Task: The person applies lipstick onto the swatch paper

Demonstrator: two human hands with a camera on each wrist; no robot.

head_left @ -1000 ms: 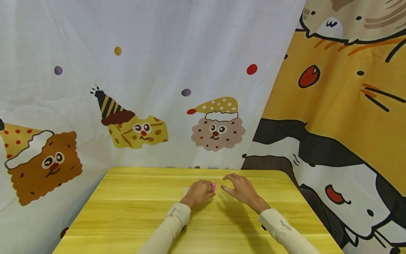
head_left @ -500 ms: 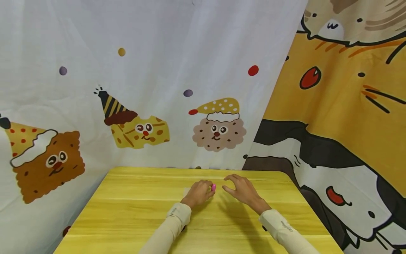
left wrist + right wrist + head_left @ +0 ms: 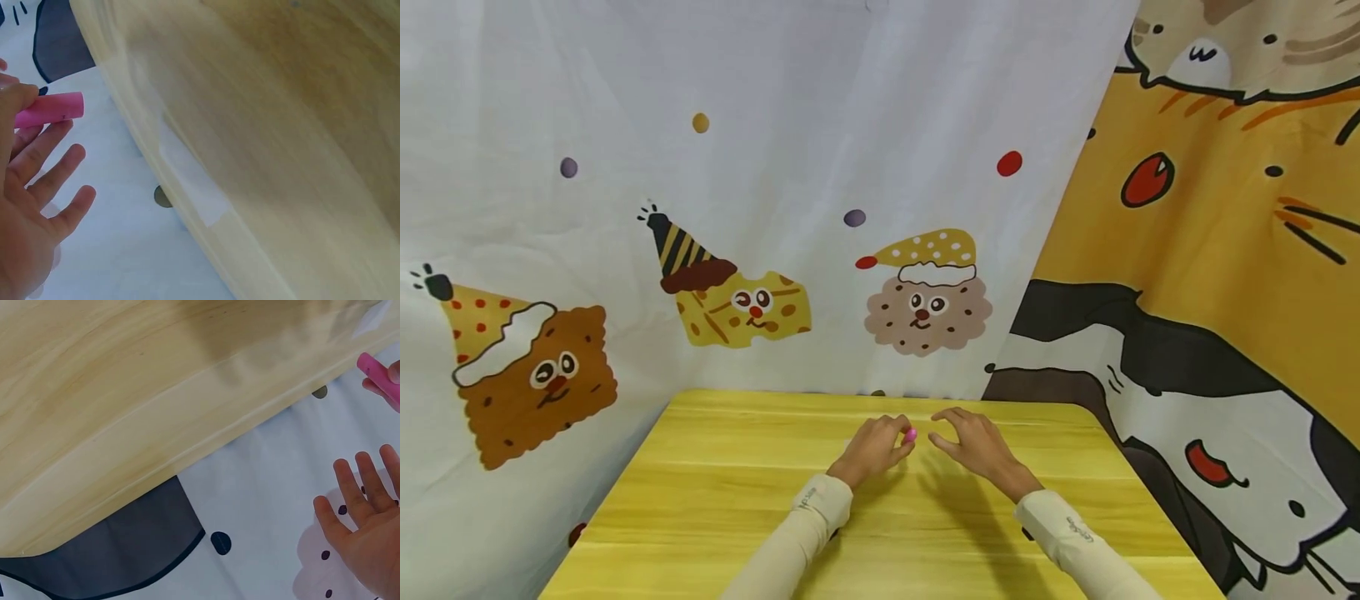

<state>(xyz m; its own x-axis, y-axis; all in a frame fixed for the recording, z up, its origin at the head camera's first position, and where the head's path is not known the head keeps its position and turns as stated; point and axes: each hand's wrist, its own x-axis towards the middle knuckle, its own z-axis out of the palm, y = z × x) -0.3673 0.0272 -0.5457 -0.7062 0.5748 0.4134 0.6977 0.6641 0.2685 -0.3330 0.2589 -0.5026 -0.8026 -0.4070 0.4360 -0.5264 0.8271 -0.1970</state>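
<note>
My left hand (image 3: 874, 450) is raised over the far half of the wooden table. Between thumb and forefinger it pinches a short, smooth pink cylinder (image 3: 62, 109) with a flat end, and the other fingers are spread. From the head view only a small end of this cylinder (image 3: 910, 435) shows. Just to the right, my right hand (image 3: 976, 446) hovers with its fingers apart and nothing in them. Part of that hand (image 3: 369, 534) also shows in the right wrist view, below the pink cylinder (image 3: 380, 376).
A white strip, like paper (image 3: 190, 172), lies near the far edge of the table (image 3: 737, 492). Behind the table hangs a white cloth (image 3: 775, 125) with cartoon food. A cartoon animal cloth (image 3: 1210, 250) hangs at the right.
My left hand has risen slightly, and the pink cylinder has tipped from upright toward the head camera. The right hand stays nearly still. The head view has shifted a little left.
</note>
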